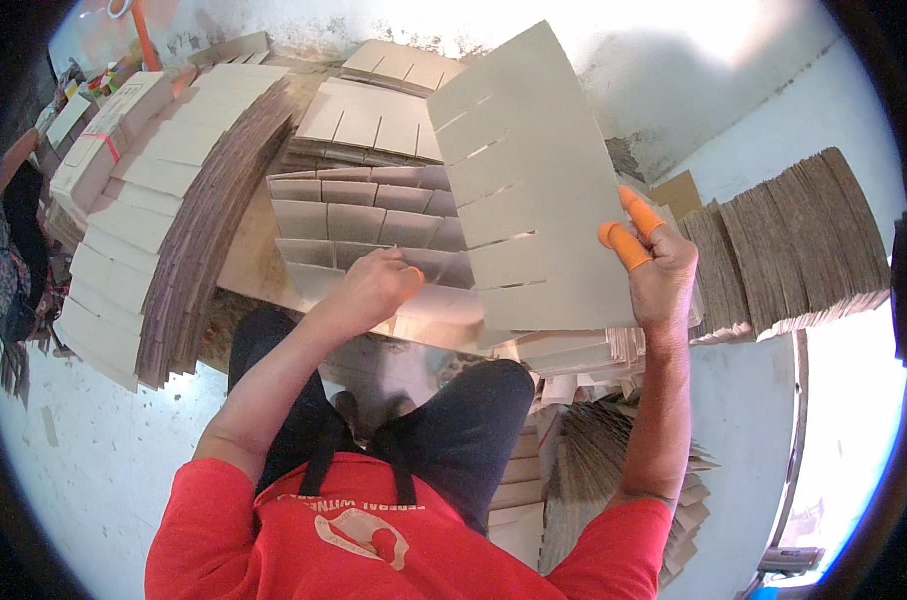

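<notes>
In the head view, the right hand (666, 275) pinches a big flat card sheet (534, 190) by its right edge, up in the air beside the card grid (354, 222), with orange finger caps (629, 246) on two fingers. The left hand (372, 290) is curled over the near side of the grid, but I can't tell if it pinches anything. The sheet looks light, stiff and not very slippery, but it could bend or rip at its slits, so the plain right edge seems best to hold.
</notes>
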{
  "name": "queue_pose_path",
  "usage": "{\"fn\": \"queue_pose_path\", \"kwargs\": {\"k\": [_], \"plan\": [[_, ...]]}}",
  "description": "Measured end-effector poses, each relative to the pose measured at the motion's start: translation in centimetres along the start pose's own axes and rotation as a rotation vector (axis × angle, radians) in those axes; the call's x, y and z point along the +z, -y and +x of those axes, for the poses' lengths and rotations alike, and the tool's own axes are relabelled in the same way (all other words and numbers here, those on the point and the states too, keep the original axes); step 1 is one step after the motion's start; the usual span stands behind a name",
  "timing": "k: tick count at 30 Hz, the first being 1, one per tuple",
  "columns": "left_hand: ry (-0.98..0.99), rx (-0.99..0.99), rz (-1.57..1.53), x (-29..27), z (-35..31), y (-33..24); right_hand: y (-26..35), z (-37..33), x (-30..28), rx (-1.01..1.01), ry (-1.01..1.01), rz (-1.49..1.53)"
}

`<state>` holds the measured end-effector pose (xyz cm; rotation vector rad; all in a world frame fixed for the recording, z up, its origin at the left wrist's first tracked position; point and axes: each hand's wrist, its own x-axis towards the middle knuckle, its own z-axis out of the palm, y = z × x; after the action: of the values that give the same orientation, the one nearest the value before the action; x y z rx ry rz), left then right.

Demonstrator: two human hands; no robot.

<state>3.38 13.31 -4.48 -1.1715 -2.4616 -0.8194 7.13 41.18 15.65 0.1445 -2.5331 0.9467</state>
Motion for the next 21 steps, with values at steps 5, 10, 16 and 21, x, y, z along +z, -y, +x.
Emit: {"fn": "queue_pose_path", "kwargs": {"k": [5, 10, 16, 21], "plan": [[-0.017, -0.068, -0.067, 1.9, 0.5, -1.8, -1.1, -0.4, 0.7, 0.031, 0.012, -0.013], [-0.046, -0.084, -0.031, 1.9, 0.6, -1.7, -2.1, -0.1, 0.2, 0.072, 0.029, 0.067], [-0.058, -0.075, -0.083, 2.0, 0.7, -1.6, -3.5, -0.2, 1.0, 0.024, 0.03, 0.001], [-0.065, -0.1, -0.118, 1.5, 0.6, -2.0, -3.1, -0.2, 1.8, 0.117, 0.079, 0.039]]}}
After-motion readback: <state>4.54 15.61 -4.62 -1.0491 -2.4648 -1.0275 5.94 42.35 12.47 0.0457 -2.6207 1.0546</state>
